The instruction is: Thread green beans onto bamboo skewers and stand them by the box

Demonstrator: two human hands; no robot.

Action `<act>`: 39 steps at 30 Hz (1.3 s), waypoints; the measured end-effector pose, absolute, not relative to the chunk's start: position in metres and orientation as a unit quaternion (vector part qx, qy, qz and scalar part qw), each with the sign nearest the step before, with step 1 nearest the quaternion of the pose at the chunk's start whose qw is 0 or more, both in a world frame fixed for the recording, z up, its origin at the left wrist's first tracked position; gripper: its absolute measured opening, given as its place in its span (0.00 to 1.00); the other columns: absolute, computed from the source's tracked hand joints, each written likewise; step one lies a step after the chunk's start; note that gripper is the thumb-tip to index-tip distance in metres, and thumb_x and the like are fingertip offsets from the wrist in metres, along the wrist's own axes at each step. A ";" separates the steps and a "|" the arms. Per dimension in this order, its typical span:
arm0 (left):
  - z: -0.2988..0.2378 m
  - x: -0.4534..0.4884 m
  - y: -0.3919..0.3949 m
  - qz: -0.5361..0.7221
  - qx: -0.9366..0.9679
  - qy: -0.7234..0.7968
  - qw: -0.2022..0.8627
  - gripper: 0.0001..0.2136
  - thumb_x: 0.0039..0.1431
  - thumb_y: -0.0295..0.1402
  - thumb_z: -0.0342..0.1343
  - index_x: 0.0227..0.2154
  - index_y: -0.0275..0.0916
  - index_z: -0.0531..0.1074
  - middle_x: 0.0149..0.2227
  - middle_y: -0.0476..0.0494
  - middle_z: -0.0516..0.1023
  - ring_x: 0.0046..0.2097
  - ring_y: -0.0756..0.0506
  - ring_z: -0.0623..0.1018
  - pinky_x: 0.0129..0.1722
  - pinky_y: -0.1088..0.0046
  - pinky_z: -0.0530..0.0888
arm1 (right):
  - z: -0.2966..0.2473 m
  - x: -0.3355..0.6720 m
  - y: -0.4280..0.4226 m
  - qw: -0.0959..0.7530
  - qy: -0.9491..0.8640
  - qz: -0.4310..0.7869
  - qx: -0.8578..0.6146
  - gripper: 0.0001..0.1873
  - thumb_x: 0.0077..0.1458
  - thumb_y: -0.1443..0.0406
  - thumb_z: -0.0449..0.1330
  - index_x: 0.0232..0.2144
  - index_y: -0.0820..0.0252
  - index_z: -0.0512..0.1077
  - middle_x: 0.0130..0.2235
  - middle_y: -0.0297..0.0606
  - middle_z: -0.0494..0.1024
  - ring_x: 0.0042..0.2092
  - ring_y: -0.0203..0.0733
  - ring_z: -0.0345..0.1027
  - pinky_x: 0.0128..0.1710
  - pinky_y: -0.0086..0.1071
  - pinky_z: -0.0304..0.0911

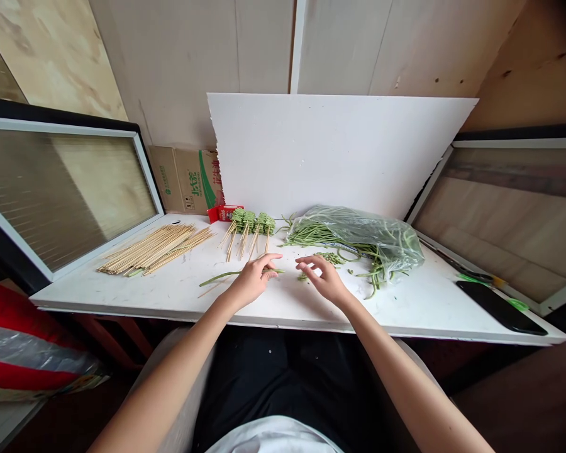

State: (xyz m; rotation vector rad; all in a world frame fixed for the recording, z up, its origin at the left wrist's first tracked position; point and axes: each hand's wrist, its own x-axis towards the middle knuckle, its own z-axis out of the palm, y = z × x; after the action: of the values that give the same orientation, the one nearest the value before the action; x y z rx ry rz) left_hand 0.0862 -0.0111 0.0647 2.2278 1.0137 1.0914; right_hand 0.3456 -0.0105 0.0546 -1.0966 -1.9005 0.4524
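My left hand [255, 277] is closed around a long green bean [219, 277], whose one end trails to the left and whose tip pokes out on the right. A thin pale skewer [210, 290] shows just below the bean; whether the hand touches it I cannot tell. Facing it across a small gap, my right hand [324, 277] has its fingers curved and apart, with nothing visible in them. Short cut bean pieces [329, 258] lie behind and beside the right hand. Farther back, bean pieces threaded on skewers [253, 221] are lined up in bunches.
Bare bamboo skewers [153, 247] are piled at left on the white table [170, 296]. A clear plastic bag [358, 226] of long beans lies at right. Near the right edge are a black phone [497, 307] and scissors [476, 275]. A cardboard box [182, 179] and white board [339, 151] stand behind.
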 end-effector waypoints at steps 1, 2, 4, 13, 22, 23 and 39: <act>0.064 0.088 -0.012 0.401 0.806 0.367 0.232 0.21 0.67 0.27 0.57 0.61 0.45 0.70 0.42 0.44 0.82 0.44 0.44 0.82 0.49 0.67 0.76 | 0.060 0.339 -0.017 0.436 -0.772 0.190 -0.421 0.15 0.67 0.54 0.61 0.50 0.52 0.79 0.48 0.43 0.82 0.51 0.50 0.72 0.45 0.40 0.69; 0.064 0.089 -0.013 0.404 0.806 0.362 0.236 0.22 0.66 0.27 0.58 0.62 0.45 0.70 0.41 0.45 0.82 0.44 0.45 0.82 0.49 0.67 0.76 | 0.063 0.333 -0.022 0.437 -0.783 0.191 -0.399 0.16 0.64 0.53 0.64 0.50 0.52 0.79 0.47 0.42 0.82 0.51 0.50 0.73 0.45 0.40 0.70; 0.064 0.093 -0.014 0.403 0.808 0.349 0.248 0.22 0.66 0.27 0.59 0.62 0.45 0.70 0.41 0.45 0.83 0.44 0.45 0.82 0.49 0.68 0.77 | 0.066 0.322 -0.029 0.440 -0.799 0.187 -0.365 0.15 0.63 0.53 0.67 0.48 0.51 0.80 0.46 0.42 0.83 0.49 0.49 0.73 0.45 0.39 0.70; 0.062 0.090 -0.012 0.398 0.826 0.348 0.197 0.08 0.65 0.34 0.63 0.45 0.42 0.81 0.43 0.42 0.84 0.45 0.43 0.82 0.48 0.67 0.77 | 0.057 0.320 -0.027 0.483 -0.781 0.141 -0.369 0.10 0.67 0.56 0.63 0.43 0.52 0.80 0.39 0.41 0.82 0.44 0.49 0.69 0.39 0.40 0.69; 0.061 0.093 -0.015 0.404 0.838 0.328 0.166 0.05 0.64 0.29 0.63 0.40 0.41 0.83 0.39 0.44 0.83 0.41 0.44 0.81 0.43 0.69 0.75 | 0.057 0.319 -0.031 0.455 -0.812 0.124 -0.343 0.13 0.64 0.53 0.65 0.44 0.53 0.81 0.40 0.43 0.82 0.45 0.50 0.71 0.42 0.41 0.68; 0.061 0.094 -0.016 0.405 0.838 0.325 0.167 0.05 0.63 0.28 0.63 0.39 0.41 0.83 0.38 0.44 0.83 0.41 0.44 0.80 0.42 0.69 0.75 | 0.055 0.319 -0.030 0.457 -0.813 0.122 -0.339 0.13 0.63 0.53 0.66 0.43 0.53 0.82 0.39 0.43 0.81 0.44 0.49 0.71 0.42 0.41 0.68; 0.070 0.100 -0.028 0.350 0.864 0.315 0.179 0.10 0.68 0.30 0.55 0.32 0.40 0.80 0.33 0.45 0.77 0.34 0.47 0.74 0.37 0.70 0.70 | 0.058 0.312 -0.038 0.467 -0.815 0.116 -0.323 0.09 0.67 0.67 0.58 0.37 0.53 0.78 0.36 0.41 0.79 0.44 0.50 0.66 0.47 0.44 0.64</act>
State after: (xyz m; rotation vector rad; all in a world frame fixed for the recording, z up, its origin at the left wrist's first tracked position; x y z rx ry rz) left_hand 0.1004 -0.0276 0.0701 2.4416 0.8892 0.9904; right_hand 0.3123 -0.0381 0.0585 -0.7929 -2.0002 0.2853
